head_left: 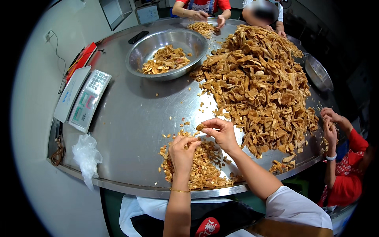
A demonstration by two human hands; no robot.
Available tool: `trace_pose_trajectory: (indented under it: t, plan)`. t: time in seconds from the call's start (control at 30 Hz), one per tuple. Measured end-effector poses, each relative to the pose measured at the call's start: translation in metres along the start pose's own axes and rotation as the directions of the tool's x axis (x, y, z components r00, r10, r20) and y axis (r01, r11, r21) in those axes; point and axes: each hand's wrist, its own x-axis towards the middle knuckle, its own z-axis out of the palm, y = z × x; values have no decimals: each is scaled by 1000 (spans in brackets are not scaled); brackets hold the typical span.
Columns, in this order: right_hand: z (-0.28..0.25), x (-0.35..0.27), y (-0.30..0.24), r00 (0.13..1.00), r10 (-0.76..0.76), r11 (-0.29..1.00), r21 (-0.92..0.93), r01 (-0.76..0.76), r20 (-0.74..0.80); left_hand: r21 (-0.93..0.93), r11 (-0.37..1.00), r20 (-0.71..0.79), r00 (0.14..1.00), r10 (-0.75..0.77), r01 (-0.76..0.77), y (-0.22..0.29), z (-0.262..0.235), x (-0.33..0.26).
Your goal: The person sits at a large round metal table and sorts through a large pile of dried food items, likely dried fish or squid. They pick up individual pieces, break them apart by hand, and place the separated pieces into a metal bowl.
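My right hand (222, 135) pinches a small brown, dried-looking piece (200, 127) between thumb and fingertips. To its left, my left hand (182, 154) has its thumb and fingers closed together; anything between them is too small to make out. Both hands are above a loose pile of small tan bits (205, 172) near the front edge of the metal table (130, 122). A tall heap of larger brown flat pieces (256, 85) rises beyond my right hand.
A steel bowl (196, 43) with brown pieces sits at the back. On the left are a scale (89, 102), a clear plastic bag (87, 158) and a black phone (138, 37). Another bowl (318, 73) stands right. Co-workers' hands (331, 124) work around the table.
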Motion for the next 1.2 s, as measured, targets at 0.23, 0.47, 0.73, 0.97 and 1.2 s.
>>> trace_pose_trajectory:
  t: [0.23,0.47,0.73,0.97,1.2]
  plan:
    - [1,0,-1,1000,-16,997,-76,16,8,7,993,-64,991,115,-115,8,0,0]
    - [1,-1,-7,966,-257,931,-268,247,-2,-83,996,-24,999,22,-24,12,-3,2]
    - [8,-5,-11,743,-604,591,-464,660,287,-729,591,178,930,-322,345,8,-8,6]
    - [16,-7,-4,957,-272,900,-327,289,96,-863,257,354,884,-304,435,-3,-11,4]
    - [5,-1,5,994,-1,876,-479,54,109,-877,-140,480,836,-267,459,-21,-15,5]
